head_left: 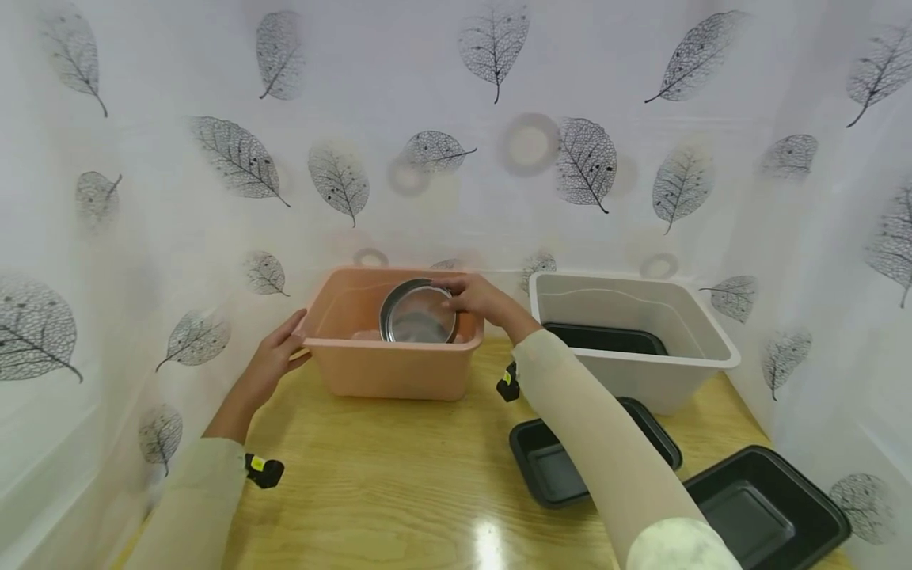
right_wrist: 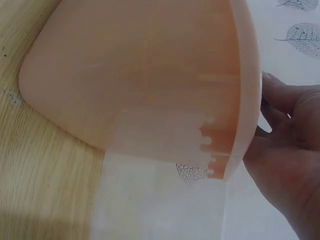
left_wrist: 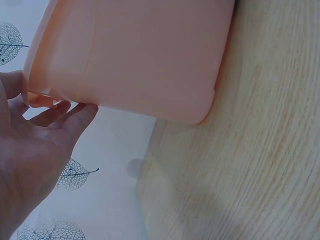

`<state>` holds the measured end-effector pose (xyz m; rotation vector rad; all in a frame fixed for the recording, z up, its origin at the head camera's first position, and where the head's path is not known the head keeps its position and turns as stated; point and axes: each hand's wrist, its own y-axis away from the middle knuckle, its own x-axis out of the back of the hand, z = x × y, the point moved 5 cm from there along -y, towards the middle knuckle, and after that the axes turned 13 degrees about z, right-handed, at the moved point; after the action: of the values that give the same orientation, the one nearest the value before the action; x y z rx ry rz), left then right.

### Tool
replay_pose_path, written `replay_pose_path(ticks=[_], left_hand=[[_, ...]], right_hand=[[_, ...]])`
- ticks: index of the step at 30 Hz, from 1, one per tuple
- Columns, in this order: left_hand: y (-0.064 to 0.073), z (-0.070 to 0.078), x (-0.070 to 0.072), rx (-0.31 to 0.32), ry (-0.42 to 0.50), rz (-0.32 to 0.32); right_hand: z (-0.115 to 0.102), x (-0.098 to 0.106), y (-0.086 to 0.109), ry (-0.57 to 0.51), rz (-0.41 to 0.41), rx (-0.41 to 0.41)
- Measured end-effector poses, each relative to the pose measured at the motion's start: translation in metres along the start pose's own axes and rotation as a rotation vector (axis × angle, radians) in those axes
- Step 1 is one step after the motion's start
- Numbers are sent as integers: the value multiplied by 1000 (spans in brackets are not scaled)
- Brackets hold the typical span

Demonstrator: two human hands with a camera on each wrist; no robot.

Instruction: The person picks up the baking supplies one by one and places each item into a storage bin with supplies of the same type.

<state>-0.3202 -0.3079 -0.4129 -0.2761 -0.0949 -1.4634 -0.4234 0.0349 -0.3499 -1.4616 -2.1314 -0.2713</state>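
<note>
A peach plastic bin [head_left: 392, 372] stands on the table towards the back. My left hand [head_left: 274, 356] grips its left end; in the left wrist view the fingers [left_wrist: 80, 117] curl under the rim. Inside the bin, a round silver cake pan [head_left: 419, 321] leans with its opening towards me. My right hand [head_left: 484, 301] pinches this pan by its upper right edge, over the bin's right rim. The right wrist view shows the bin's outer wall [right_wrist: 140, 75] and part of the hand [right_wrist: 295, 135] behind the rim, but the pan is hidden there.
To the right, a white bin [head_left: 641, 380] has a black pan [head_left: 606, 338] inside. Before it lie a black loaf pan [head_left: 549, 463], partly under my right forearm, and a larger black rectangular pan [head_left: 769, 507]. A leaf-patterned curtain [head_left: 399, 79] surrounds the wooden table [head_left: 370, 475].
</note>
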Motion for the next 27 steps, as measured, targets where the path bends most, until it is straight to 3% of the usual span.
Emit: replay_pose_path(ticks=[10, 22, 27], left_hand=[[1, 2, 0, -11, -24, 6], [0, 2, -2, -7, -10, 2], [0, 1, -1, -3, -9, 4]], right_hand=[[-2, -8, -4, 86, -65, 40], [2, -2, -6, 179, 4, 24], [5, 9, -1, 145, 55, -3]])
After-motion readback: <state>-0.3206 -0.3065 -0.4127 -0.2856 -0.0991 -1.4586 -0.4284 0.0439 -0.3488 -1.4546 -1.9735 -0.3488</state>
